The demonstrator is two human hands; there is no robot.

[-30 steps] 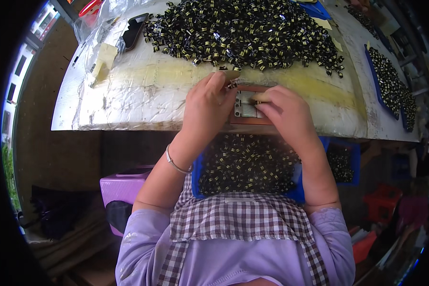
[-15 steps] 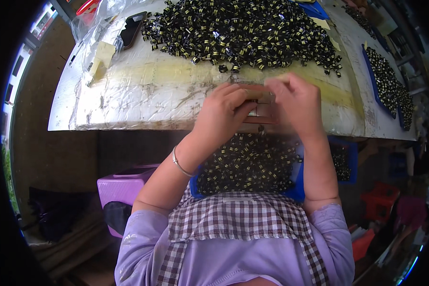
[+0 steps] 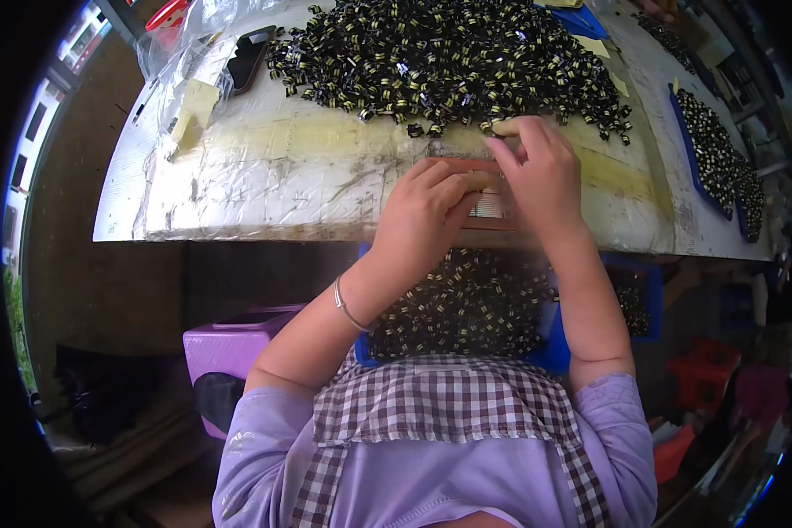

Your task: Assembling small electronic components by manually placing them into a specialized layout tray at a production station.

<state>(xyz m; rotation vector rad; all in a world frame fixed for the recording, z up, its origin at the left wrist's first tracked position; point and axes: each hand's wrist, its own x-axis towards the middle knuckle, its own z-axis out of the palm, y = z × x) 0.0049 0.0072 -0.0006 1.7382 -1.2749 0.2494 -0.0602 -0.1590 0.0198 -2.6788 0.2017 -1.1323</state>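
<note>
An orange-brown flat plate [image 3: 493,223] with a shiny silver middle lies at the table's near edge. Curled over its left side, my left hand [image 3: 427,207] holds it, thumb and forefinger pressed together above the silver part; whatever lies under those fingertips is hidden. Beyond the plate, my right hand [image 3: 541,172] reaches to the near fringe of a big pile of small black-and-yellow parts [image 3: 449,62]. Its thumb and forefinger close on one small black-and-yellow part [image 3: 487,128] there.
Below the table edge, a blue bin [image 3: 550,339] in front of me contains many similar parts. A phone [image 3: 249,60] and yellowish paper [image 3: 197,107] lie at the far left. Blue trays [image 3: 691,145] of parts stand on the right. A purple stool [image 3: 229,352] is at lower left.
My right hand has moved from over the plate outward to the pile's edge. My left hand stays at the plate, shifted slightly to the right.
</note>
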